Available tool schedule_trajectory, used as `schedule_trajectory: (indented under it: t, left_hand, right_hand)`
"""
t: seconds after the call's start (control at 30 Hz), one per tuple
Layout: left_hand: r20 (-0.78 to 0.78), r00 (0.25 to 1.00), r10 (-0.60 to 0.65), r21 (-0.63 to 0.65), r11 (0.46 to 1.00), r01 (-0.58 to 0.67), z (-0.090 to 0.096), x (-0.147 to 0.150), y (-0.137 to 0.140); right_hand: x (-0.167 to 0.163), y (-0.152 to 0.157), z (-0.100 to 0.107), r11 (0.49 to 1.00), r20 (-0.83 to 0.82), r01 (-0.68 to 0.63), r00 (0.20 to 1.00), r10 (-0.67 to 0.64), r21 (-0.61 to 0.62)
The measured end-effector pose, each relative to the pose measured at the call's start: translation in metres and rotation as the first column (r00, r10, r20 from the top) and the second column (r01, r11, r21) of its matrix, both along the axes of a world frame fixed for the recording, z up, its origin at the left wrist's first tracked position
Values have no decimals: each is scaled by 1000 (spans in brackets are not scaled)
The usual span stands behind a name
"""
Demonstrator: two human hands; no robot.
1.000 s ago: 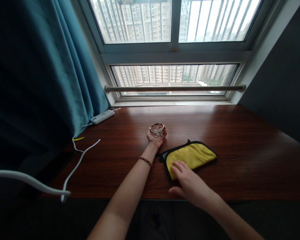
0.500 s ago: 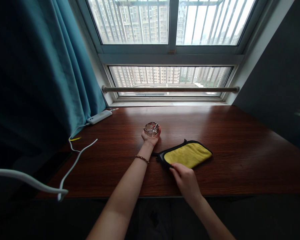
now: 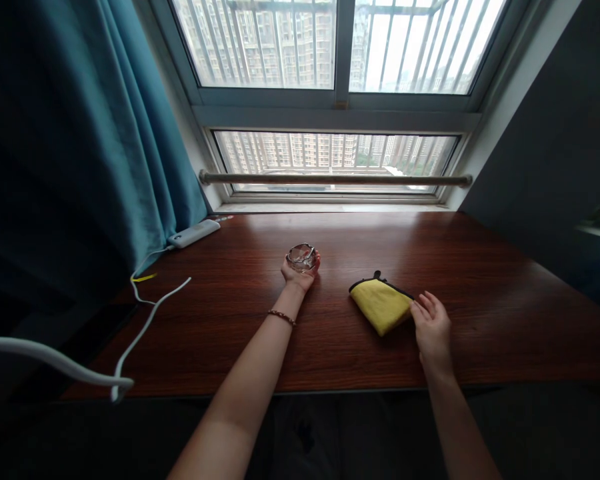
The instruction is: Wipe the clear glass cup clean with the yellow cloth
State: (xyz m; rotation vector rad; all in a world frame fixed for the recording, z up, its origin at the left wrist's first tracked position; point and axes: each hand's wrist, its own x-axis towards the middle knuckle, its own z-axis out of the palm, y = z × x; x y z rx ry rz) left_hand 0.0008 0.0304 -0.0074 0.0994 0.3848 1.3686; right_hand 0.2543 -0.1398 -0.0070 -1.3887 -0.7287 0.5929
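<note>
Dark wood tabletop (image 3: pixel 480 280) under a big barred window (image 3: pixel 335 47), teal curtain (image 3: pixel 80 133) off to the left. Left hand (image 3: pixel 299 272) sits out in the middle with its fingers (image 3: pixel 316 259) curled up around a small glass ashtray (image 3: pixel 301 257), cupping it from the near side so it sits right at the fingertips. Right hand (image 3: pixel 433 327) is nearer the front edge, fingers loosely spread and just touching the right edge of a yellow cloth (image 3: pixel 380 303) that lies folded on the wood, immediately left of those fingertips. Nothing's pinched there as far as I can see. Looks to me like the cloth is being gathered up while the ashtray is held steady. Next move probably calls for closing the fingers on the cloth before bringing it left to the glass. White cable (image 3: pixel 150 320) and a power strip (image 3: pixel 194 233) lie well left of the left hand.
</note>
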Motion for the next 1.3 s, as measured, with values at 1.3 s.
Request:
schedule_trajectory:
  t: [1.3]
  left_hand:
    - [-42, 999, -21, 13, 1000, 22, -2, -2, 1]
  right_hand:
    - [27, 27, -7, 862, 868, 111, 16, 496, -494]
